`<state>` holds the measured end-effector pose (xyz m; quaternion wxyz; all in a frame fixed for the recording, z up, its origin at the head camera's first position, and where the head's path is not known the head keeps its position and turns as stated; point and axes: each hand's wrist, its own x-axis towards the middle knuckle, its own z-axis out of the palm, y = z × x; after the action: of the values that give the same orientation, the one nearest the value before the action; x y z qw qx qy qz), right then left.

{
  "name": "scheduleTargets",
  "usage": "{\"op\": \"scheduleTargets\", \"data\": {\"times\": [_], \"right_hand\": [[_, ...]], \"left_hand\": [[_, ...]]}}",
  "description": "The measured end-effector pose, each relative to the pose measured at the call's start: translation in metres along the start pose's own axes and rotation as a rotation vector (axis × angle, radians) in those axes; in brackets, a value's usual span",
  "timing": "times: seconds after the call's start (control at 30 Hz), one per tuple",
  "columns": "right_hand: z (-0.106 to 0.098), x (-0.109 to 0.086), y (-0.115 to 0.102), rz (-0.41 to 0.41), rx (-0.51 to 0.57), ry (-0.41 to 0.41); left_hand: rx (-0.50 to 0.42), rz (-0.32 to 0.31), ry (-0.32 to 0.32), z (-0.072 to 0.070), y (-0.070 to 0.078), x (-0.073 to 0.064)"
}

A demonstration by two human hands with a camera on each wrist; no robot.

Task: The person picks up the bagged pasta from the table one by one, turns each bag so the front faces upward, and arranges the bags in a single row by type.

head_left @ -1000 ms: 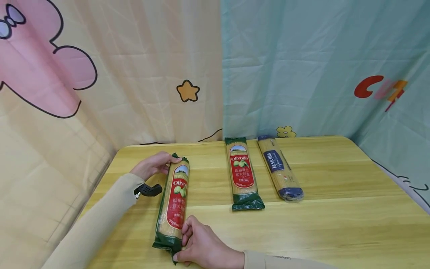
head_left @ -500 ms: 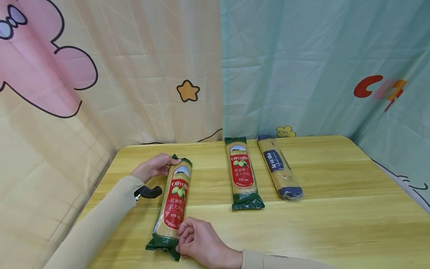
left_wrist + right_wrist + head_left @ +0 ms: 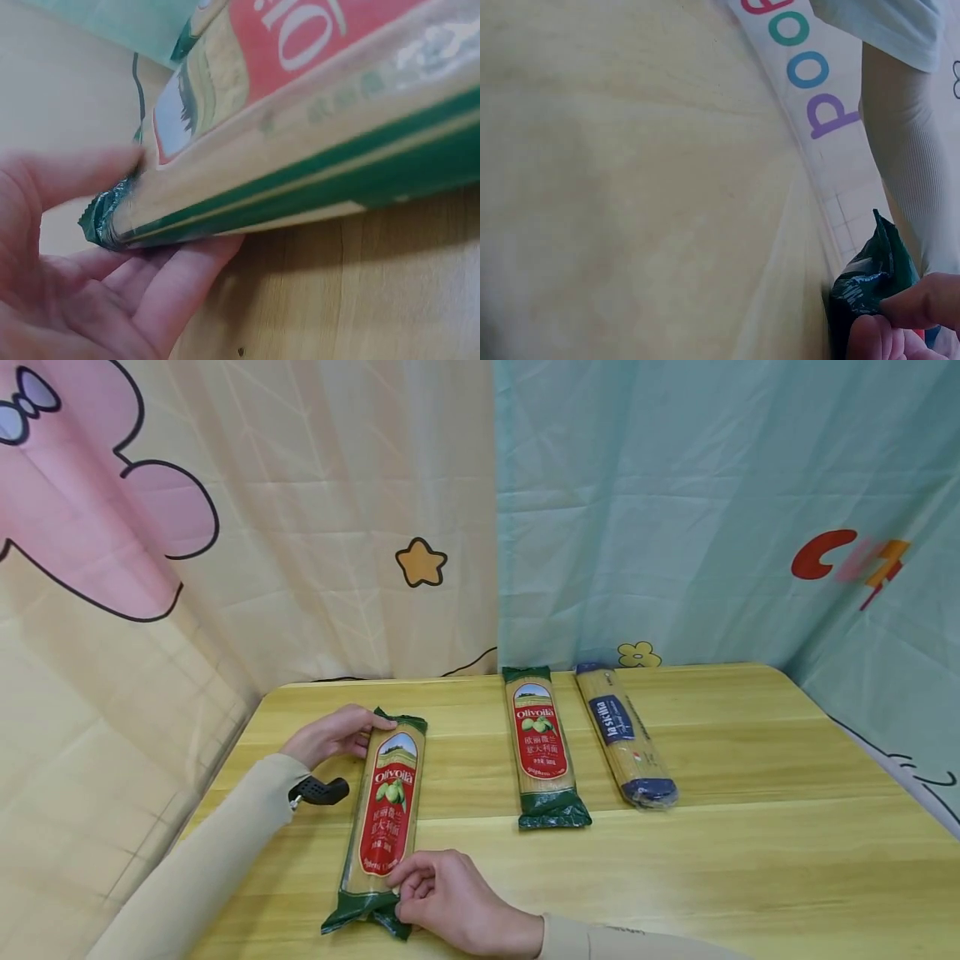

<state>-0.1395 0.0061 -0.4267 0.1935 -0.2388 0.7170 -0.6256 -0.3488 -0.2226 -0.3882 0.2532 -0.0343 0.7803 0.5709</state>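
Observation:
A spaghetti packet [image 3: 388, 810] with green ends and a red label lies face up at the left of the table. At its far end my left hand [image 3: 337, 734] grips it, thumb on top and fingers underneath, as the left wrist view shows. My right hand [image 3: 461, 902] pinches the near green end [image 3: 874, 281] between thumb and curled fingers. To the right lies a matching spaghetti packet [image 3: 540, 747], untouched. Beside that one is a spaghetti packet with blue ends [image 3: 626, 735], slightly slanted.
The wooden table [image 3: 750, 860] carries all the packets. Patterned curtains [image 3: 420, 460] stand along its back and sides. A black strap piece [image 3: 318, 791] sticks out at the left wrist.
The held packet has turned so its label faces up more fully, and its near end has shifted slightly left. Both hands keep their hold. The other two packets have not moved.

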Motion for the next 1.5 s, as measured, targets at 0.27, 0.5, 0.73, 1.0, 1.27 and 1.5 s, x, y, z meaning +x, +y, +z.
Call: {"op": "scheduleTargets", "data": {"times": [0.27,0.5,0.73,1.0,1.27,1.5], "right_hand": [[-0.006,0.003,-0.002,0.042,-0.031,-0.064],[-0.009,0.004,-0.002,0.079,-0.021,-0.077],[-0.011,0.003,-0.003,0.076,-0.045,-0.092],[-0.013,0.000,-0.003,0.068,-0.037,-0.114],[-0.014,-0.009,-0.007,0.155,-0.029,-0.044],[-0.016,-0.014,-0.011,0.264,0.084,-0.046]], "left_hand": [[0.096,0.024,0.001,0.004,0.002,-0.003],[0.078,0.047,-0.022,0.001,0.003,0.000],[0.095,0.069,-0.070,-0.004,0.005,0.002],[0.046,0.066,-0.062,-0.008,-0.004,0.003],[-0.067,0.082,-0.080,-0.012,-0.016,0.007],[-0.148,0.124,-0.119,-0.015,-0.021,0.004]]}}
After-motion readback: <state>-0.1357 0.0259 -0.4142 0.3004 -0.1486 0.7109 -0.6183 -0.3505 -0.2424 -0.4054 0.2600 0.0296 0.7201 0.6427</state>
